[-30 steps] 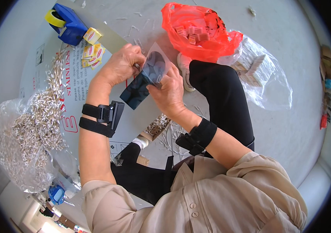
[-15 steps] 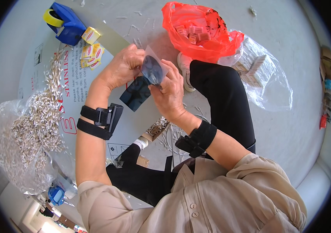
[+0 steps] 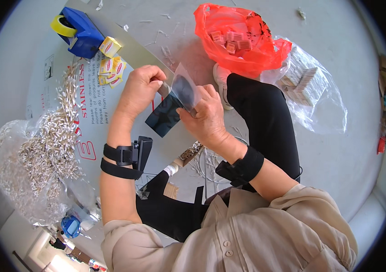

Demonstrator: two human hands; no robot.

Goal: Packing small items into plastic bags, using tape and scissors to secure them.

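Note:
My right hand is closed on a piece of clear plastic film, which stands up from its fingers; whether it is a sheet or a bag I cannot tell. To its left, my left hand pinches thumb and forefinger together by the film's edge, and what lies between the fingertips is too small to make out. Below both hands a dark, shiny rectangular sheet sits over the table's edge region. Small yellow-and-white packets and a small yellow box lie beyond my left hand.
A blue tape dispenser stands at the far left of the printed table. Loose cotton swabs spill from a clear bag at left. A red plastic bag holds pink packs; beside it lies a clear bag of white packs.
My left hand has drawn back leftward from the film, and the gap between my hands has widened. My right hand still grips the film. The whole view has shifted slightly.

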